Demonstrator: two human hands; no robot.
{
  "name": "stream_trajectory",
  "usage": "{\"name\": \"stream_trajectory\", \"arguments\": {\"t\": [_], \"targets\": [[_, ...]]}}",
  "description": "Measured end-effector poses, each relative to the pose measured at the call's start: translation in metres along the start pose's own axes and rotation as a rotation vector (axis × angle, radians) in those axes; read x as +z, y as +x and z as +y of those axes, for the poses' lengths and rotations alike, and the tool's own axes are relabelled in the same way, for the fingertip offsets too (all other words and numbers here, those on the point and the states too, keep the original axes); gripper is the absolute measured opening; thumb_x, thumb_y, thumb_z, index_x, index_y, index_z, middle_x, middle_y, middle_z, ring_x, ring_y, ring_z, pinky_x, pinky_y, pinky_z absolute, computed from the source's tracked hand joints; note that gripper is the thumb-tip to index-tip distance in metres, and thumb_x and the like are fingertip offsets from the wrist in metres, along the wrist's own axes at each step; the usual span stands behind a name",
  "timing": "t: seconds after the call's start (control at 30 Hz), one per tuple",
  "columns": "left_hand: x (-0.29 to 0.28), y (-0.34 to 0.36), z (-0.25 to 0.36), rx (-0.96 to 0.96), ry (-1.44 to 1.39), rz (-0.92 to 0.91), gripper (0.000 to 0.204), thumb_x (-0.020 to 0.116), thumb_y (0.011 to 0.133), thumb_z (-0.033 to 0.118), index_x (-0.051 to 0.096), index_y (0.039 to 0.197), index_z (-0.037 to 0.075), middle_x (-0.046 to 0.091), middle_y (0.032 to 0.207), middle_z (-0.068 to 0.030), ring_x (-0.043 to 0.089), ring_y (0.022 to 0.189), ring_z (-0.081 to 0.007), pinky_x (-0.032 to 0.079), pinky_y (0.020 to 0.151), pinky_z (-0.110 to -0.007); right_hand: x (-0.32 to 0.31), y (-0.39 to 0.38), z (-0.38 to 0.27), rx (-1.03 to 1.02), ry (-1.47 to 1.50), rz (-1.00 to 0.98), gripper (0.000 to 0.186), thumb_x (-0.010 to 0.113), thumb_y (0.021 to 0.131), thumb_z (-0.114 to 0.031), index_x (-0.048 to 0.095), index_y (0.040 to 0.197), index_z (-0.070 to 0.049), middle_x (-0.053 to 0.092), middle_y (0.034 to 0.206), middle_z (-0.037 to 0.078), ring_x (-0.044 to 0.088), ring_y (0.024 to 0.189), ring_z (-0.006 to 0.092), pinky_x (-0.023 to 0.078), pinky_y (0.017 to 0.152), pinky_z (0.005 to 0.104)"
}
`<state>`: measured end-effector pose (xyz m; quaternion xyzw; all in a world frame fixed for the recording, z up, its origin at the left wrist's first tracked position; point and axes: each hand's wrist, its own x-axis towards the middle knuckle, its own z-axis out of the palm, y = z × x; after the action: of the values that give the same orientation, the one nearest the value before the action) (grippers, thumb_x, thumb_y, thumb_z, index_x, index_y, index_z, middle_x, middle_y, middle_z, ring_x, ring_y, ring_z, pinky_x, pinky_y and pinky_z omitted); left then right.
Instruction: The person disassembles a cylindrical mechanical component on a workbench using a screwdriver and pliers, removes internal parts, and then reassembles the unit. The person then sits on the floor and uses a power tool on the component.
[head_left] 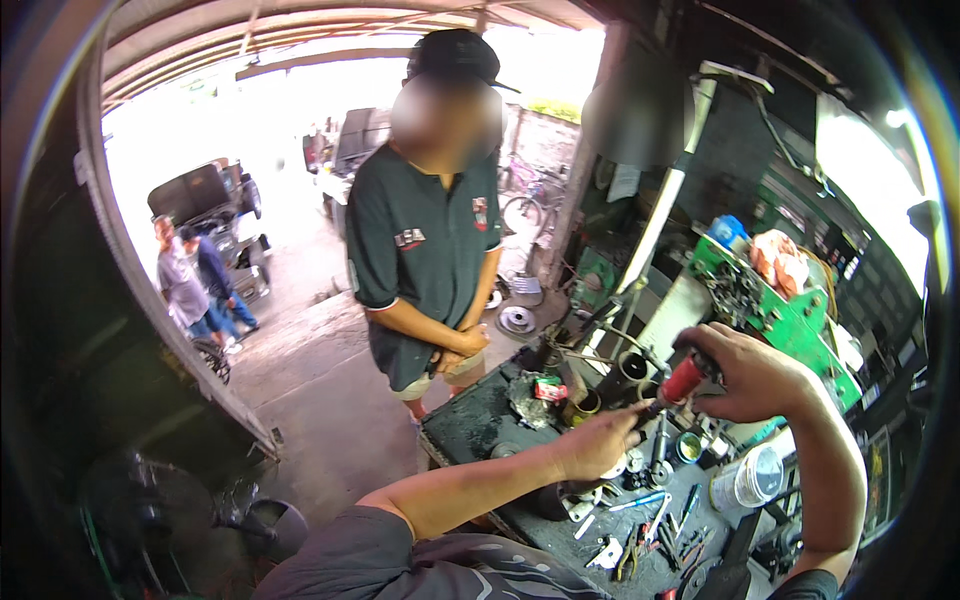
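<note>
The red cylindrical tool with dark ends (684, 382) is up in the air above the dark-topped table (462, 430), well in from the table corner nearest the person in a dark short-sleeved shirt (425, 250), and it slants: its long axis runs from the thick dark end at upper right down to a narrow dark end at lower left. The right hand (750, 372) is the nearer one to the thick end, its grip closed around it from above and from the right, fingers over the top and thumb below, so the red body points away from that palm and toward the left hand (592, 445). That left hand comes in from the side of the table where the wearer's body is, its index finger stretched out to the narrow end and the other fingers curled; whether its grip pinches the tip, only touches it or stops just beside it, I cannot tell. The relation that matters, as I judge it, is this line between the two hands, with the narrow end at the left fingertips. Beyond the tool stands an open-topped dark metal cylinder (614, 384); to the right, at the table's right-hand side, is a white plastic bucket (730, 488).
</note>
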<state>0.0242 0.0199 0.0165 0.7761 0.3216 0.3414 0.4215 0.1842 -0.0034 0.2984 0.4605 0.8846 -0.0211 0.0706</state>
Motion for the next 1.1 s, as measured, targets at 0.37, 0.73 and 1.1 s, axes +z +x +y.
{"name": "stream_trajectory", "arguments": {"t": [0.37,0.73,1.1], "targets": [[-0.022,0.029,0.004,-0.014,0.008,-0.050,0.052,0.083,0.099,0.016,0.063,0.145,0.006,0.080,0.122,-0.0183,0.078,0.113,-0.0284,0.058,0.100,-0.040,0.026,0.003,0.042,-0.087,0.140,0.187,0.056,0.089,0.088,-0.031,0.067,0.130,-0.002,0.078,0.107,0.021,0.071,0.116,0.0399,0.055,0.100,0.0507],[-0.028,0.031,0.017,0.045,0.037,-0.049,0.020,0.081,0.099,0.008,0.075,0.117,0.000,0.084,0.108,-0.0156,0.081,0.098,-0.0241,0.063,0.089,-0.038,0.019,0.003,0.026,0.001,0.160,0.163,0.056,0.091,0.087,-0.035,0.067,0.127,-0.003,0.080,0.102,0.017,0.078,0.102,0.0364,0.060,0.093,0.0467],[-0.028,0.026,0.028,0.099,0.159,0.086,0.028,0.082,0.097,0.002,0.073,0.123,0.002,0.082,0.101,-0.0110,0.078,0.090,-0.0142,0.061,0.080,-0.032,0.047,0.002,0.044,-0.198,0.386,0.297,0.075,0.079,0.087,-0.014,0.054,0.157,0.000,0.079,0.109,0.022,0.080,0.097,0.0335,0.063,0.089,0.0408]]}}
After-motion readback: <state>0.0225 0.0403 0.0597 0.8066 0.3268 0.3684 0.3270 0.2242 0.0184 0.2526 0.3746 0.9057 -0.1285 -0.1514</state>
